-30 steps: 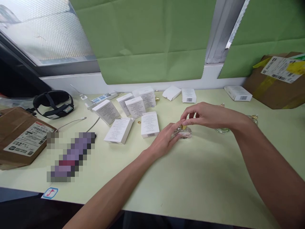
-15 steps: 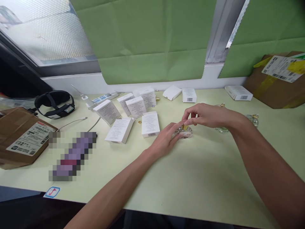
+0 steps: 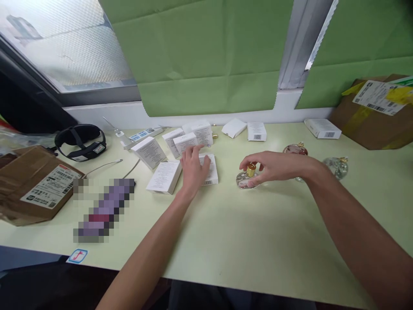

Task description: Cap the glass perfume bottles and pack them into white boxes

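Observation:
My right hand (image 3: 269,168) is around a clear glass perfume bottle (image 3: 242,181) with a gold neck, its thumb on the near side and fingers behind. The bottle rests on the table. My left hand (image 3: 193,170), fingers spread and pointing away from me, hovers over or rests by a white box (image 3: 211,170) that lies flat; contact cannot be made out. It hides part of that box and the table beside it. Another white box (image 3: 164,177) lies just left of this hand. Right of my right hand, a reddish perfume bottle (image 3: 295,149) and a clear one (image 3: 337,168) are visible.
Several white boxes (image 3: 149,151) stand behind my left hand, others lie along the wall (image 3: 256,131). Cardboard cartons sit at left (image 3: 48,185) and right (image 3: 371,116). A headset (image 3: 80,144), power strip (image 3: 145,134) and blurred purple object (image 3: 105,209) are at left.
My left hand has left the bottle and moved left to the white box, covering the spot where a small gold piece lay. My right hand has shifted from the bottle's top to around its body.

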The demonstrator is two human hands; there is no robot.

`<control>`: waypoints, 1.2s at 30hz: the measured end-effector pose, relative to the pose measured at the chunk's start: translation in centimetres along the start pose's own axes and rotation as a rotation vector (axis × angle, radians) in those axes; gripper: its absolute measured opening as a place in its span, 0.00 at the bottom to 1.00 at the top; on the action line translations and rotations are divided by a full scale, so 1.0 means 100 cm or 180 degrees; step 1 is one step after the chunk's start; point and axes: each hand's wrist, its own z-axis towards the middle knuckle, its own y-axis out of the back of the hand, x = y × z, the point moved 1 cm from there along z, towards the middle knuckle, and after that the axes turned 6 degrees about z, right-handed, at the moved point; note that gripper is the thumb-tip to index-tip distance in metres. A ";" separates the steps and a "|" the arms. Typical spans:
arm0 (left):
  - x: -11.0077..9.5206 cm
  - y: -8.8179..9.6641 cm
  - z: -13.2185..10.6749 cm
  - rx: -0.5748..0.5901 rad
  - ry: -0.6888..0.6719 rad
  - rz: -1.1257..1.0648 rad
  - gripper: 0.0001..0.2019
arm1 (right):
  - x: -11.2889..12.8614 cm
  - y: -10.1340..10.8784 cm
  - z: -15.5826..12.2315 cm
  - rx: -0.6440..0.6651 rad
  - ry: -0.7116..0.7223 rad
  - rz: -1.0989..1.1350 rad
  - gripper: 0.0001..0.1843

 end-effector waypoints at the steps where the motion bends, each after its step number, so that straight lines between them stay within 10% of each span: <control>1: 0.010 -0.002 0.005 0.0231 0.0211 0.0149 0.19 | -0.001 -0.003 0.003 0.0051 -0.0055 -0.0064 0.31; 16: 0.035 -0.006 0.006 0.1176 0.0492 -0.0120 0.22 | -0.009 -0.005 0.011 -0.0032 -0.0044 -0.0287 0.20; 25: -0.007 0.004 -0.004 -0.0194 -0.0577 -0.0791 0.11 | -0.005 0.036 -0.037 -0.1213 0.0101 0.0195 0.21; 31: -0.028 -0.001 -0.021 -0.0254 -0.1403 -0.1115 0.12 | 0.023 0.031 -0.054 -0.2097 0.0902 0.0995 0.17; 36: -0.038 -0.005 -0.029 -0.0020 -0.1390 -0.1597 0.19 | 0.034 0.024 -0.045 -0.1853 0.1335 0.0781 0.14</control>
